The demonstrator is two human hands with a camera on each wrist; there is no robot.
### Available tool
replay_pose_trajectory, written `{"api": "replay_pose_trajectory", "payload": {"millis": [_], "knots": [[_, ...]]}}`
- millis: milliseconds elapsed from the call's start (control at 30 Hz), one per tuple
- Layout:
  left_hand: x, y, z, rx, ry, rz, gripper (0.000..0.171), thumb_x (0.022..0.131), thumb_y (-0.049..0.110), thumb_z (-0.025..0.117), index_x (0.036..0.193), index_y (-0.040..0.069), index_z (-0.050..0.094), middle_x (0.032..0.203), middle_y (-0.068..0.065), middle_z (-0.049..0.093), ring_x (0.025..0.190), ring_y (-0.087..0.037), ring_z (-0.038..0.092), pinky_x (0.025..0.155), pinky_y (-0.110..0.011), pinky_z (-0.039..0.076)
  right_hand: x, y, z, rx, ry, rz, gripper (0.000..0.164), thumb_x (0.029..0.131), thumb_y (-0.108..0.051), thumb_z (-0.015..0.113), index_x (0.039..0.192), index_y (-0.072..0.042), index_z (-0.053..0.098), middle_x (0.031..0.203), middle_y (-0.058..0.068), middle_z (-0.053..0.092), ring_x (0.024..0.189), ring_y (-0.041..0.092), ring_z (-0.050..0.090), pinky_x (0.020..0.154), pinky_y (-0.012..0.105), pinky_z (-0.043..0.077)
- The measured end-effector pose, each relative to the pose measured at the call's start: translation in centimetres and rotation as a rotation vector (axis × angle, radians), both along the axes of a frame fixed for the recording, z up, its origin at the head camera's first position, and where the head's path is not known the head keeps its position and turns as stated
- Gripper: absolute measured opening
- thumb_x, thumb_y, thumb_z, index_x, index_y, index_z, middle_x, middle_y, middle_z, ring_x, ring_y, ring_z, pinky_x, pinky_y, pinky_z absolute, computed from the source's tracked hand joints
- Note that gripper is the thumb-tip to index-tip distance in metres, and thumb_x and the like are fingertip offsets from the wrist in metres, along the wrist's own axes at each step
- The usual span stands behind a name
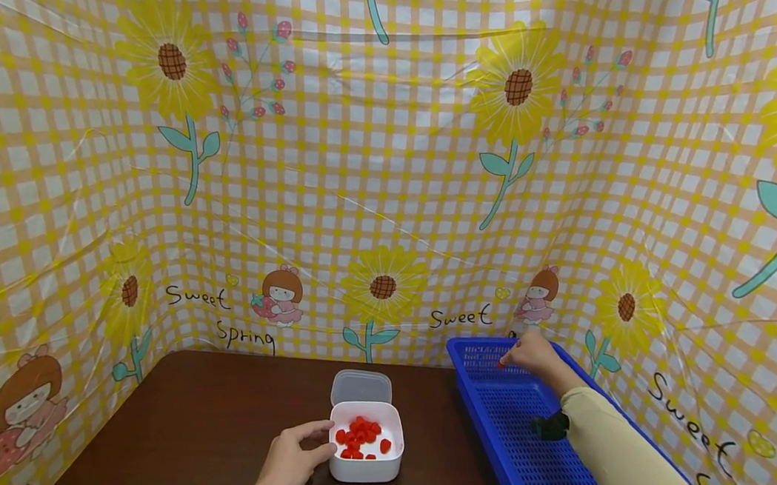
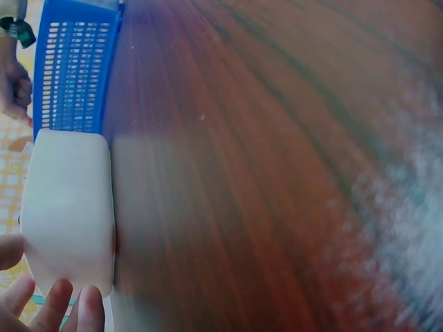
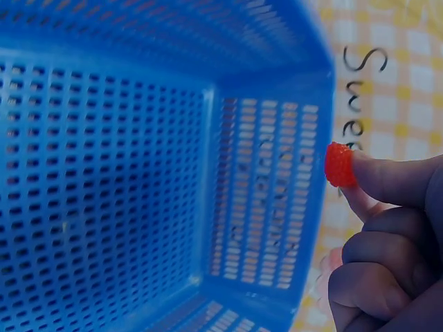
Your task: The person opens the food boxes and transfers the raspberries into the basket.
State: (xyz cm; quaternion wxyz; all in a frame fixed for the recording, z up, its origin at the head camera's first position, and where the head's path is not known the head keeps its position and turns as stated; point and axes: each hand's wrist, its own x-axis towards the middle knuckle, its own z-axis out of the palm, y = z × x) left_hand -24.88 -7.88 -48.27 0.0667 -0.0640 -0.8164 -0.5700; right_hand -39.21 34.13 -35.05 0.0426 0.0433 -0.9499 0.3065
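Thumb and fingers of my left hand (image 1: 290, 460) rest against the left side of a small white box (image 1: 365, 472). Its translucent grey lid (image 1: 361, 388) stands open at the back. Several red raspberries (image 1: 358, 431) lie inside. In the left wrist view the box's outer wall (image 2: 69, 200) hides its contents, with fingertips right at its lower end. My right hand (image 1: 534, 354) pinches one raspberry (image 3: 340, 164) between thumb and index finger, the other fingers curled in. In the head view this hand is over the far end of a blue plastic basket (image 1: 508, 406).
The basket with slotted walls stands to the right of the box on a dark brown wooden table (image 1: 193, 432). A checked sunflower-print cloth (image 1: 383, 161) hangs behind and along both sides. A dark band (image 1: 550, 426) sits at the right sleeve's cuff (image 1: 582, 409).
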Motion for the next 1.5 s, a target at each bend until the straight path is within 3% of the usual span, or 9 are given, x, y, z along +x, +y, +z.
{"api": "replay_pose_trajectory", "payload": {"millis": [133,533,667,767,1033,1267,1367,1433,1500], "knots": [[0.0,0.0,-0.1,-0.011,0.010,-0.003,0.041,0.085,0.022,0.079,0.122,0.007,0.072,0.102,-0.007,0.073,0.065,-0.016,0.059,0.049,-0.030,0.049,-0.4,1.2,-0.9,0.022,-0.008,-0.008,0.052,0.079,-0.003,0.073,0.051,-0.019,0.032,0.054,-0.010,0.018,0.052,0.010,0.017,0.049,0.027,0.023],[-0.1,-0.1,-0.2,-0.006,0.014,-0.001,0.040,0.085,0.022,0.079,0.122,0.008,0.072,0.103,-0.007,0.073,0.067,-0.015,0.057,0.049,-0.031,0.049,-0.5,3.2,-2.6,0.103,-0.064,-0.056,0.035,0.076,-0.002,0.073,0.058,-0.011,0.043,0.059,-0.003,0.037,0.058,0.018,0.041,0.059,0.034,0.044],[-0.1,-0.1,-0.2,-0.005,0.012,0.001,0.040,0.085,0.022,0.079,0.122,0.008,0.072,0.102,-0.007,0.073,0.062,-0.014,0.056,0.048,-0.030,0.049,-0.7,4.0,-3.1,0.097,-0.083,-0.069,0.019,0.075,0.000,0.073,0.062,0.000,0.059,0.064,0.002,0.054,0.065,0.021,0.050,0.072,0.043,0.052],[-0.2,-0.1,-0.1,-0.012,0.015,0.001,0.039,0.085,0.022,0.079,0.121,0.009,0.072,0.101,-0.006,0.073,0.062,-0.013,0.056,0.048,-0.030,0.049,-0.6,4.5,-3.3,0.079,-0.092,-0.085,0.010,0.075,0.000,0.073,0.076,0.009,0.068,0.072,0.008,0.062,0.070,0.024,0.053,0.075,0.045,0.052],[-0.1,-0.2,-0.1,-0.019,0.028,-0.002,0.039,0.085,0.023,0.079,0.121,0.008,0.072,0.100,-0.005,0.072,0.062,-0.013,0.055,0.048,-0.028,0.047,-0.7,5.2,-3.8,0.053,-0.056,-0.100,0.026,0.074,-0.001,0.071,0.062,-0.006,0.048,0.059,-0.002,0.037,0.052,0.015,0.037,0.049,0.028,0.034],[0.0,-0.1,-0.1,0.003,0.015,-0.016,0.040,0.086,0.022,0.079,0.122,0.007,0.071,0.099,-0.005,0.072,0.056,-0.013,0.054,0.047,-0.031,0.049,0.0,3.6,-2.4,0.044,-0.031,-0.034,0.042,0.078,-0.005,0.070,0.057,-0.014,0.036,0.057,-0.006,0.025,0.052,0.012,0.026,0.051,0.029,0.030],[-0.1,-0.1,-0.1,0.001,0.019,-0.015,0.039,0.086,0.022,0.078,0.121,0.007,0.071,0.099,-0.006,0.072,0.056,-0.014,0.054,0.047,-0.031,0.048,0.4,2.2,-1.3,0.040,-0.022,0.003,0.028,0.082,-0.007,0.070,0.057,-0.003,0.058,0.057,-0.001,0.052,0.056,0.016,0.044,0.056,0.034,0.042],[-0.1,-0.1,-0.1,-0.004,0.018,-0.011,0.039,0.086,0.022,0.079,0.121,0.007,0.071,0.100,-0.006,0.072,0.057,-0.014,0.055,0.047,-0.031,0.049,0.6,1.2,-0.4,0.033,-0.026,0.032,0.020,0.086,-0.009,0.069,0.071,0.003,0.073,0.073,0.009,0.070,0.071,0.025,0.062,0.068,0.041,0.052],[-0.2,-0.2,-0.1,-0.001,0.019,-0.010,0.039,0.086,0.022,0.079,0.121,0.007,0.071,0.100,-0.006,0.072,0.058,-0.015,0.056,0.047,-0.031,0.049,0.8,0.1,0.2,0.029,-0.030,0.051,0.023,0.089,-0.011,0.068,0.071,0.002,0.072,0.092,0.015,0.076,0.080,0.028,0.063,0.075,0.044,0.052]]}}
